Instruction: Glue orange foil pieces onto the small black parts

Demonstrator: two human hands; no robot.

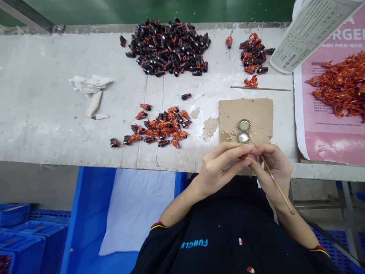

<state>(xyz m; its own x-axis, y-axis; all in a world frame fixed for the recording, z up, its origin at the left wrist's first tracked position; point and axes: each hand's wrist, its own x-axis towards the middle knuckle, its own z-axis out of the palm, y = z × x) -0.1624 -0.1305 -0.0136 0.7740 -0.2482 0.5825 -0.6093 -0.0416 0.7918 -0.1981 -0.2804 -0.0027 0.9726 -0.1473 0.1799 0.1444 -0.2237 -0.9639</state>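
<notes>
My left hand (218,165) pinches a small orange-red figure part (243,156), mostly covered by the fingers. My right hand (272,169) meets it fingertip to fingertip and holds a thin wooden stick (273,178). The stick slants down across the right palm, its upper end near two bottle caps (244,125). These caps lie on a cardboard square (246,110) just beyond my hands; the nearer one looks to have clear liquid in it. Whether the right fingers also touch the figure part is hard to make out.
A big heap of black parts (171,47) lies at the back. Joined orange-and-black pieces (162,127) are left of the cardboard. Another stick (261,88), a white bottle (308,38) and orange parts (339,85) on a pink sheet stand rightward. A blue bin (88,213) is below the table edge.
</notes>
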